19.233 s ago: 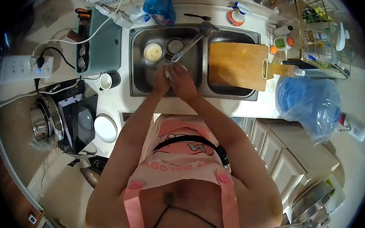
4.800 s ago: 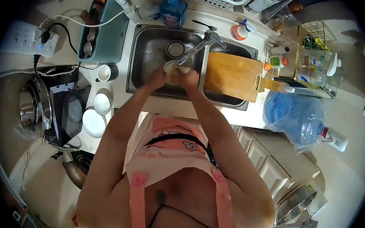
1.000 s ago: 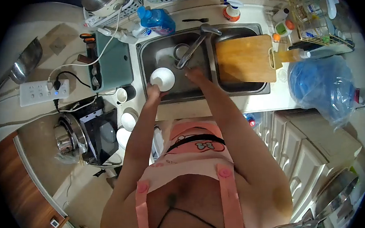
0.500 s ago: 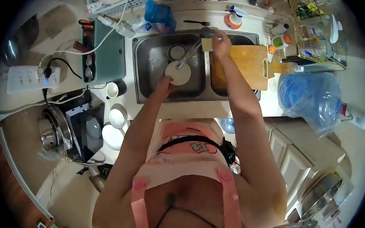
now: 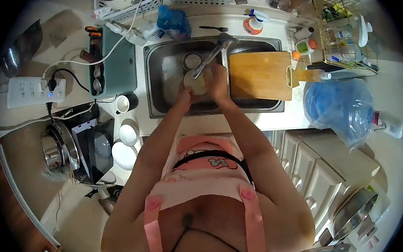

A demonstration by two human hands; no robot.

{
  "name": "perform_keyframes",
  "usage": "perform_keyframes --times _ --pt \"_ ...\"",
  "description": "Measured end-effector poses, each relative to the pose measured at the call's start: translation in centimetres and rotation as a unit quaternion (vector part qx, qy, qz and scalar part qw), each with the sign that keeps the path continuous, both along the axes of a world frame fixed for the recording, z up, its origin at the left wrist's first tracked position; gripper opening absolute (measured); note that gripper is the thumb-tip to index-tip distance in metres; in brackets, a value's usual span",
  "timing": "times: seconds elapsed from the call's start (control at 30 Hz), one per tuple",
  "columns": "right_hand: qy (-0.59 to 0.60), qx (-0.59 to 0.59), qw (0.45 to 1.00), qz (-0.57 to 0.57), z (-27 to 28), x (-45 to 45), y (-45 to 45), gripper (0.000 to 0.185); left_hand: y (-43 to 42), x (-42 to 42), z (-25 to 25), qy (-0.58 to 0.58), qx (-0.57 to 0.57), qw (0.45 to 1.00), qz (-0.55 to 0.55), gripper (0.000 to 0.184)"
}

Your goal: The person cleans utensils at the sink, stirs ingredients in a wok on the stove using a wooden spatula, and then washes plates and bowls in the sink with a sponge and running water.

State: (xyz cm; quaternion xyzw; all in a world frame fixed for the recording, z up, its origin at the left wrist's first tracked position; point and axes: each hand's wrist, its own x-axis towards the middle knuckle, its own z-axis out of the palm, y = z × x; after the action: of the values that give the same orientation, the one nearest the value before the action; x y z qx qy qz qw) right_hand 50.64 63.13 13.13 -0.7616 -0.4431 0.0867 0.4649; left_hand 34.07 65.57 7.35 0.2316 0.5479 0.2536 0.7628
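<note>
Under the faucet, a white bowl is held over the left basin of the sink. My left hand grips its lower left rim, fingers wrapped round it. At the bowl's right side is my right hand, its fingers bent against the bowl; whether it also holds something small is hidden. A round metal piece lies in the basin just behind the bowl. The wooden cutting board rests across the right basin.
Behind the sink stand a blue bottle, a black fork and a spray bottle. Left are a green utensil box, a mug and white bowls. A bagged blue water jug is at the right.
My right hand has come down from the faucet handle to the bowl's right side. A yellowish square seen by that hand half a second ago no longer shows. The bowl stays in my left hand.
</note>
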Motion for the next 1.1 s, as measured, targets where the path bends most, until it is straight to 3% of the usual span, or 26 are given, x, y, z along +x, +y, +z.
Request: perform_keyframes --times 0.07,0.13,0.23,0.33,0.43,0.5,0.63,0.73,0.83,0.93,1.03,1.1 --pt "-0.145 0.006 0.985 0.088 0.0 0.8 -0.7 0.039 0.1 0.2 0.3 0.004 0.009 1.0 -0.003 0.07" --pt "-0.21 -0.03 0.95 0.227 -2.1 1.3 -1.8 0.038 -0.1 -0.1 0.5 0.008 0.005 1.0 -0.003 0.07" --pt "-0.305 -0.153 0.889 0.306 -1.5 1.0 -2.1 0.035 -0.2 0.3 1.7 0.117 0.079 0.988 -0.063 0.068" --pt "-0.274 -0.074 0.893 0.35 -5.6 0.0 -2.0 0.03 -0.5 0.5 3.2 0.123 0.059 0.988 -0.067 0.064" --pt "-0.218 -0.127 0.856 0.452 -5.9 -0.6 -0.6 0.03 -0.5 0.6 2.2 0.117 0.002 0.991 -0.062 0.069" --pt "-0.185 -0.081 0.869 0.452 -4.3 -0.8 -0.1 0.029 -0.4 -0.6 -0.4 0.05 -0.035 0.996 -0.069 0.063" --pt "-0.069 -0.099 0.905 0.409 -4.0 -1.7 0.2 0.033 -0.2 -1.6 1.8 0.045 -0.024 0.994 -0.1 0.057" --pt "-0.228 -0.209 0.896 0.319 -4.3 -3.0 0.3 0.032 0.5 -1.3 0.7 0.067 -0.005 0.992 -0.103 0.057" --pt "-0.21 -0.279 0.912 0.215 -3.6 -3.3 0.1 0.027 0.0 0.3 2.8 0.121 0.061 0.985 -0.104 0.06" --pt "-0.052 -0.334 0.909 0.244 -4.0 -3.4 0.7 0.026 -0.3 1.3 3.7 0.087 0.046 0.994 -0.047 0.065" --pt "0.154 -0.182 0.932 0.274 -4.0 -2.4 1.5 0.034 0.3 0.2 2.6 0.043 0.018 0.997 -0.058 0.066" --pt "0.177 -0.191 0.929 0.261 -3.9 -2.3 1.9 0.036 0.5 -0.3 1.0 0.047 0.001 0.995 -0.083 0.065"
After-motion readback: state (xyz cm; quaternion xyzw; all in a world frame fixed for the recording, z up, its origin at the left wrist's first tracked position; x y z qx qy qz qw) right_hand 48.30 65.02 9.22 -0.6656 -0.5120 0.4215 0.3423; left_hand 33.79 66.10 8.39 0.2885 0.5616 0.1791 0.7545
